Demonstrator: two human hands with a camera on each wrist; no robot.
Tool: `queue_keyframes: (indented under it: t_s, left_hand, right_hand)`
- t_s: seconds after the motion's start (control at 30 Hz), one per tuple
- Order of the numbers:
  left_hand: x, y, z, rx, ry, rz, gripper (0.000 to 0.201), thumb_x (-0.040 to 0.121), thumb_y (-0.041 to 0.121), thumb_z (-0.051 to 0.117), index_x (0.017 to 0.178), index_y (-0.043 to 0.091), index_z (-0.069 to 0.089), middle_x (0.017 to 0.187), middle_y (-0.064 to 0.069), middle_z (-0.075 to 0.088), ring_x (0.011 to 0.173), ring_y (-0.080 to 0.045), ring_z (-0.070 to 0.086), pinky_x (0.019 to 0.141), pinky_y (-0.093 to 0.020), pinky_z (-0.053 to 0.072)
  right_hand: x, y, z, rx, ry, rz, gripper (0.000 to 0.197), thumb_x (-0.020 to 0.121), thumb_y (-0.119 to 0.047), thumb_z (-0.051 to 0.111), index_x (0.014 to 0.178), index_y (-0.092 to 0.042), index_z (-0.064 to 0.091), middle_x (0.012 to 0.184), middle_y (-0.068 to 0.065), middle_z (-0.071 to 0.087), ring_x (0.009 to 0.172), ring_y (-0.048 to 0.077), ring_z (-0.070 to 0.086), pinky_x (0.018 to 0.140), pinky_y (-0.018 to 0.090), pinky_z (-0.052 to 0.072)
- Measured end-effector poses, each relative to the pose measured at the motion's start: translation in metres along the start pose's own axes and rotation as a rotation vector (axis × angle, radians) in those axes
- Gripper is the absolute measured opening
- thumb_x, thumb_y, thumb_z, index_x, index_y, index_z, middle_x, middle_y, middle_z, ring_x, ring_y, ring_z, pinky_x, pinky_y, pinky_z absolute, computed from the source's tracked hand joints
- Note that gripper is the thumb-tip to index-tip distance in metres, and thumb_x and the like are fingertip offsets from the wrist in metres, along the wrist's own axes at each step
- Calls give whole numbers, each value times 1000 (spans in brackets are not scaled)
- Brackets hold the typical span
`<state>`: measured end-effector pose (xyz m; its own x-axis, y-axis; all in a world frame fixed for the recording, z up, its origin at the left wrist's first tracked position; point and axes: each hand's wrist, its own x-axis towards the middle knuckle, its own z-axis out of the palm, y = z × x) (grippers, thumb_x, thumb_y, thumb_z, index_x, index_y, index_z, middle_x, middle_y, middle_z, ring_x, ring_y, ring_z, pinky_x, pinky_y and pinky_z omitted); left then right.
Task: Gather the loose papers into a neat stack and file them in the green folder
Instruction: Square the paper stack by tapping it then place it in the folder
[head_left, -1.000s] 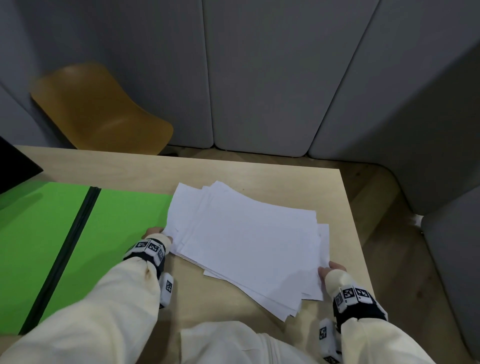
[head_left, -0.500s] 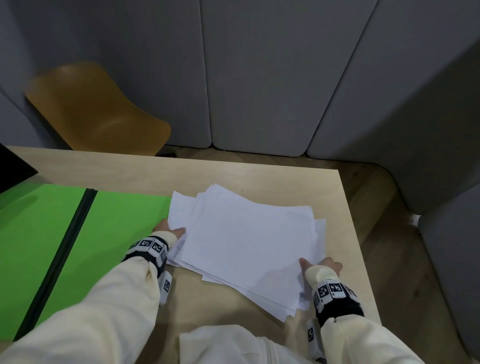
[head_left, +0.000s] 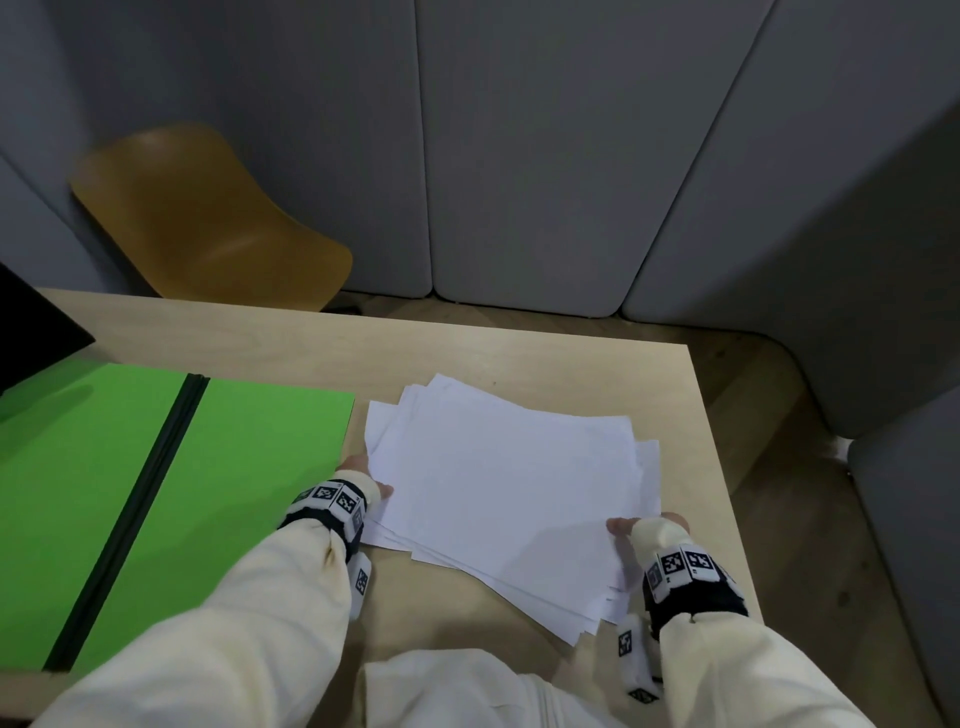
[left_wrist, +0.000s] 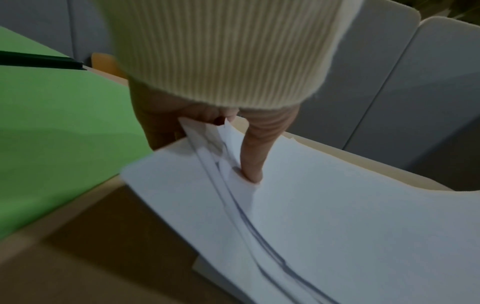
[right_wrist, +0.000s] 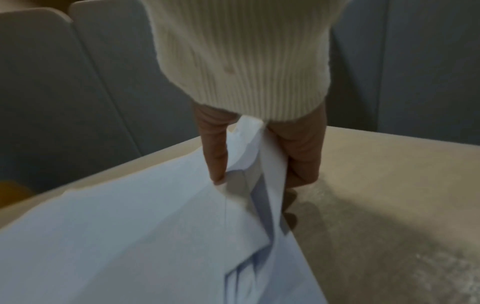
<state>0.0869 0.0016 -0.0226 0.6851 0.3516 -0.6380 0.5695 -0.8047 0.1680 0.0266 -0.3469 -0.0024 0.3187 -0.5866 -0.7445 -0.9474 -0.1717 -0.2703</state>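
Observation:
A fanned pile of white papers (head_left: 511, 488) lies on the wooden table, right of the open green folder (head_left: 171, 499). My left hand (head_left: 369, 480) pinches the pile's left edge. In the left wrist view the thumb lies on top of the papers (left_wrist: 337, 226) and the fingers go under them, so the left hand (left_wrist: 228, 144) lifts that edge a little. My right hand (head_left: 641, 527) pinches the pile's right edge; in the right wrist view the thumb of the right hand (right_wrist: 249, 156) is on top of the papers (right_wrist: 130, 236) and the fingers are beneath.
The folder has a dark spine (head_left: 140, 509) down its middle. A dark object (head_left: 31, 332) overhangs the table's far left. A yellow chair (head_left: 208, 223) stands behind the table (head_left: 519, 353), with grey padded panels beyond. The table's right edge (head_left: 727, 493) is close to my right hand.
Both hands have pushed inward on the pile, so the sheets overlap more tightly. The right hand moved left and forward along the right edge; the pile's left edge has drawn clear of the folder.

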Motion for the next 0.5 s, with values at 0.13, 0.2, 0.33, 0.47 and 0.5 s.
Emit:
queue_keyframes:
  t_s: [0.13, 0.2, 0.33, 0.47, 0.5]
  left_hand:
    - [-1, 0, 5, 14, 51, -27, 76, 81, 33, 69, 142, 8, 31, 145, -12, 39, 134, -25, 42, 108, -29, 37]
    - [0, -1, 7, -11, 94, -46, 62, 83, 30, 67, 135, 8, 41, 139, -12, 44, 129, -26, 46, 104, -29, 40]
    - [8, -7, 17, -57, 136, -76, 36, 94, 14, 51, 128, 5, 47, 132, -14, 47, 123, -29, 47, 105, -31, 39]
    - [17, -7, 25, -44, 105, -45, 41, 95, 8, 45, 135, 3, 37, 140, -18, 38, 130, -31, 40, 109, -36, 34]
    - [17, -7, 26, -49, 104, -46, 41, 97, 8, 39, 137, 1, 35, 143, -20, 37, 132, -32, 39, 111, -37, 32]
  right_hand:
    - [1, 2, -1, -101, -92, 31, 79, 79, -23, 73, 139, 5, 31, 144, 20, 40, 132, 34, 41, 110, 43, 34]
    - [0, 4, 0, -134, -102, 8, 81, 75, -20, 77, 138, 5, 32, 143, 21, 41, 131, 37, 42, 107, 47, 36]
    - [-2, 1, -5, -115, -106, -50, 80, 78, -24, 74, 139, 5, 32, 142, 22, 41, 129, 38, 43, 105, 46, 38]
    - [3, 3, -14, -91, -306, -127, 71, 82, -22, 67, 139, 6, 36, 146, 23, 36, 135, 38, 36, 101, 43, 36]
    - [7, 6, -14, -105, -315, -158, 66, 84, -18, 65, 138, 6, 36, 146, 24, 36, 135, 38, 35, 103, 43, 35]
